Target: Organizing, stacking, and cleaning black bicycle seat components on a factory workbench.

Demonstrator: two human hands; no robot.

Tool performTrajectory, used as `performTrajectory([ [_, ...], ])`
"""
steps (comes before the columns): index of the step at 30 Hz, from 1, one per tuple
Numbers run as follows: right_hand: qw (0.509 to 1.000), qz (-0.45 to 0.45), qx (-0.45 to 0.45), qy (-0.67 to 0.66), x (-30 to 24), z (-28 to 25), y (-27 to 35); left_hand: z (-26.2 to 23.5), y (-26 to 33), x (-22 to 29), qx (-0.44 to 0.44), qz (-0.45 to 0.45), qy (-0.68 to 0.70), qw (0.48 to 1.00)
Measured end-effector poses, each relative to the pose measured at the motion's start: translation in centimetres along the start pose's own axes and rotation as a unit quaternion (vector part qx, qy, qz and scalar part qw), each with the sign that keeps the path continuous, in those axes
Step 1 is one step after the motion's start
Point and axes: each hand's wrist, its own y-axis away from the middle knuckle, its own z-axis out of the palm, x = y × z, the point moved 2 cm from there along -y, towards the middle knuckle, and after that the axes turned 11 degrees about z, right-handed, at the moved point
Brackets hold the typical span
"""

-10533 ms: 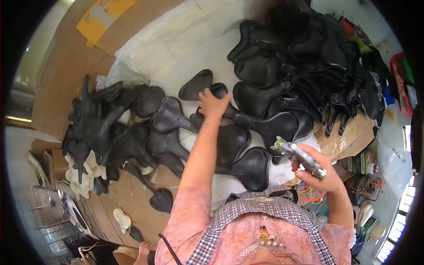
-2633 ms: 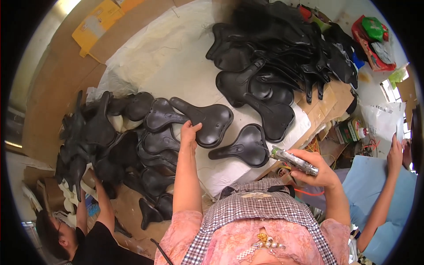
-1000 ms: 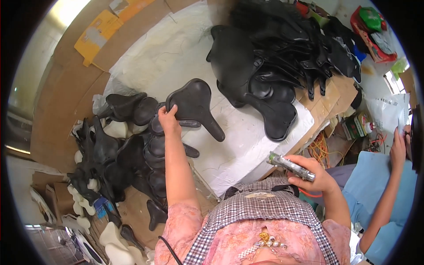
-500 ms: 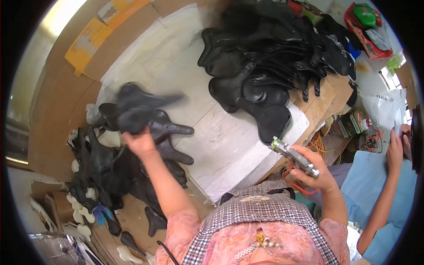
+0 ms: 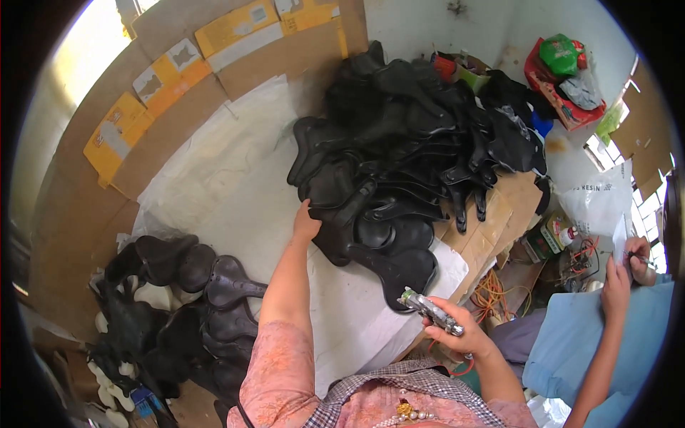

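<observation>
My left hand (image 5: pixel 307 223) reaches to the near left edge of the large heap of black bicycle saddles (image 5: pixel 399 135). Its fingers are closed at the rim of one black bicycle saddle (image 5: pixel 330 184), partly hidden by it. My right hand (image 5: pixel 460 329) is wrapped round a silver hand-held air tool (image 5: pixel 437 314) with a green ring at its front end and an orange hose (image 5: pixel 462 369) at its back. The tool's front end lies close to the lowest saddle (image 5: pixel 403 274) of the heap. A second pile of black saddles (image 5: pixel 178 314) lies to my left.
White sheeting (image 5: pixel 250 171) covers part of the table, with a cardboard wall (image 5: pixel 171 132) curving behind it. At the right, another person's hands (image 5: pixel 624 274) hold something thin and pale. Orange cables (image 5: pixel 492 296), bottles and a white plastic bag (image 5: pixel 596 200) are below the table's right edge.
My left hand has left the left pile, where a saddle was blurred in motion, and is at the right heap. The view has shifted; my right hand still holds the air tool.
</observation>
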Motion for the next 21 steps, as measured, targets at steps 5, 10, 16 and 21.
performTrajectory([
  [5, 1.000, 0.002, -0.012, -0.012, -0.7, 0.0, -2.7, -9.0, 4.1, 4.0, 0.011, 0.047, 0.039, 0.998],
  [10, 0.998, -0.044, -0.043, 0.024, -1.7, 1.8, -5.6, -15.4, 10.7, 9.2, 0.079, -0.014, 0.021, 0.997],
  [16, 0.994, -0.054, -0.080, 0.048, -4.1, 4.8, -4.4, -13.9, 15.4, -1.7, 0.110, -0.128, 0.143, 0.975],
  [21, 0.997, 0.005, -0.073, 0.007, -4.5, 4.6, -0.5, -12.1, 18.5, -7.9, 0.045, -0.217, 0.036, 0.975],
])
